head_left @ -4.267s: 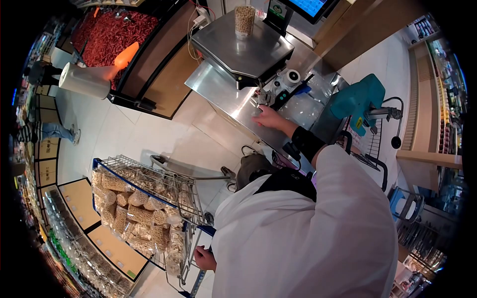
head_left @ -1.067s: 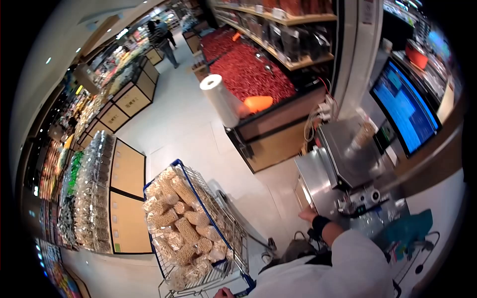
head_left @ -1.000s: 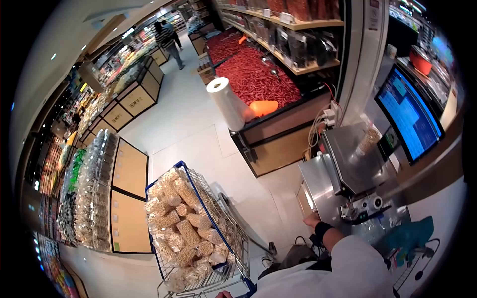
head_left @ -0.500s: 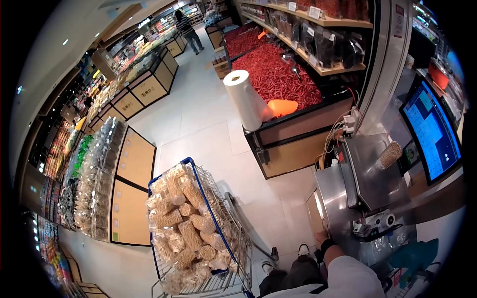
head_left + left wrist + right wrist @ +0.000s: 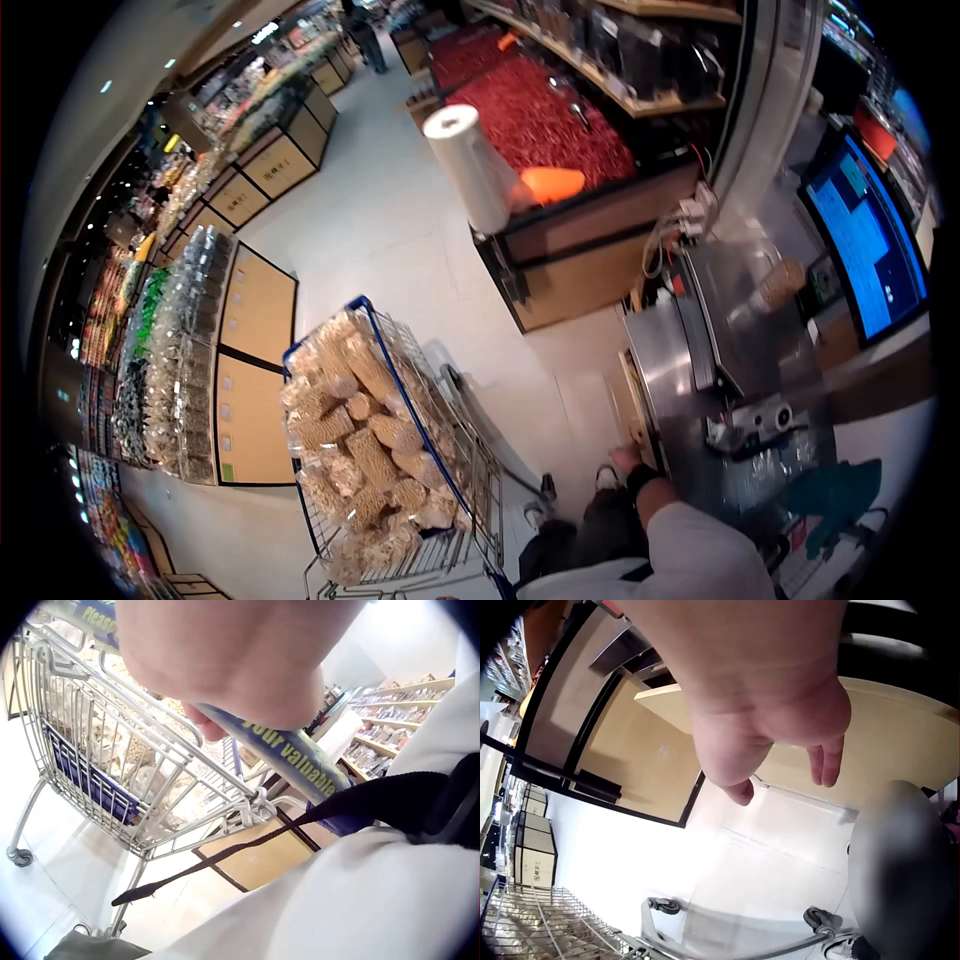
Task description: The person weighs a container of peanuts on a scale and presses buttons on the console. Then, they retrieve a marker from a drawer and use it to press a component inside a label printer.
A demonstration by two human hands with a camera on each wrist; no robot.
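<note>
My left hand [image 5: 240, 660] is curled round the blue-green handle [image 5: 289, 757] of a wire shopping cart in the left wrist view. Clear bags of pale round pieces [image 5: 375, 460] fill the cart [image 5: 465, 500]. Low beside the metal counter [image 5: 655, 350], my right hand [image 5: 627, 458] hangs empty; the right wrist view shows the same hand [image 5: 772, 720] with loosely bent fingers, touching nothing. On the flat steel scale [image 5: 735, 340] rests another clear bag [image 5: 779, 285] of the pale pieces. A small white roll [image 5: 775, 416] sits in a device at the scale's near side.
Right of the scale stands a lit screen [image 5: 868, 235]. Beyond the cart, a bin of red dried goods [image 5: 545, 110] has a plastic bag roll [image 5: 468, 170] and an orange scoop [image 5: 552, 184] at its corner. Packaged goods [image 5: 185, 370] line the left; a teal object [image 5: 835, 500] is at lower right.
My right hand has moved from the small device beside the scale down to the counter's side. The head view has swung up toward the aisle. The bag on the scale remains there.
</note>
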